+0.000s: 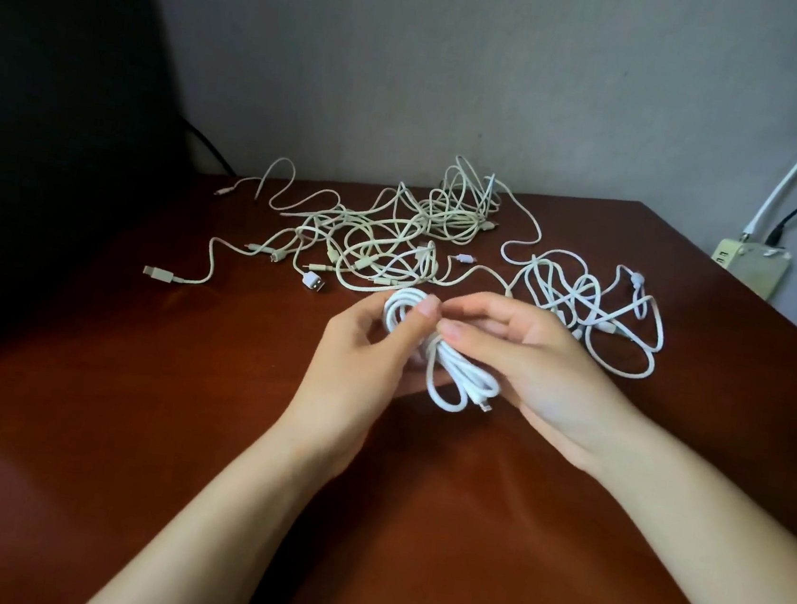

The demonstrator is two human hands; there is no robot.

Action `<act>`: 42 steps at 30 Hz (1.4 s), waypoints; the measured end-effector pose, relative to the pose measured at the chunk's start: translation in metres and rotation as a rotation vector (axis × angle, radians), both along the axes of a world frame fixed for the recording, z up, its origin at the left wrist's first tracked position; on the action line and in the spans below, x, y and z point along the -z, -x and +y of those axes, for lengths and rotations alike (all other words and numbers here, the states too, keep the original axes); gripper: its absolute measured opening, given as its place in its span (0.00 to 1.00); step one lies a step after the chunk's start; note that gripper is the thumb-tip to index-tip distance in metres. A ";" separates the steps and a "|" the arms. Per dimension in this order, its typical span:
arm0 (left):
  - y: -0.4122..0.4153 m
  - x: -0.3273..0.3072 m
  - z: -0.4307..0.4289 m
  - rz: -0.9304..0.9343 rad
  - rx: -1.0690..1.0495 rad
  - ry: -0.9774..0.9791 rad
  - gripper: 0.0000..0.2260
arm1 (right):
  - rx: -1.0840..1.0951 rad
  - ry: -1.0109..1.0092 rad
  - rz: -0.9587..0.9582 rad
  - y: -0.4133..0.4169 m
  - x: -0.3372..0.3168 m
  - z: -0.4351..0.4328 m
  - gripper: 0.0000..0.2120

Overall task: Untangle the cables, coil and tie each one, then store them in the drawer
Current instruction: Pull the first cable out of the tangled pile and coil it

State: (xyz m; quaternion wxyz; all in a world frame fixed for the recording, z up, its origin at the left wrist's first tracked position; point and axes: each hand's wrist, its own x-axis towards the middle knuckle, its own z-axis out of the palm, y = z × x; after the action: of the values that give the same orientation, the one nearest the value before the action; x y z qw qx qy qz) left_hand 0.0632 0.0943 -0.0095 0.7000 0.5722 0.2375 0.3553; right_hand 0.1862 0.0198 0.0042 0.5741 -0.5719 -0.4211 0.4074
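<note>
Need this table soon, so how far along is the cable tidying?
Early. Nothing tied or stored shows on the table. In hand: the left hand and right hand both grip one white cable, already looped into a coil, with no tie visible on it. Left to do: the beige tangle and the white tangle to its right lie unsorted, and no drawer is in view.
</note>
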 end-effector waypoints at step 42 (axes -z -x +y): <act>0.005 -0.008 0.010 -0.183 -0.018 0.229 0.16 | 0.078 -0.247 -0.526 -0.003 0.012 0.001 0.10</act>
State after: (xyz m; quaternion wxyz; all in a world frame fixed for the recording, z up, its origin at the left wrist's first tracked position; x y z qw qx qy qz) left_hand 0.0577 0.1046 -0.0018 0.7763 0.4516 0.2167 0.3827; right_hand 0.1893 0.0204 -0.0076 0.5257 -0.5995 -0.5795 0.1686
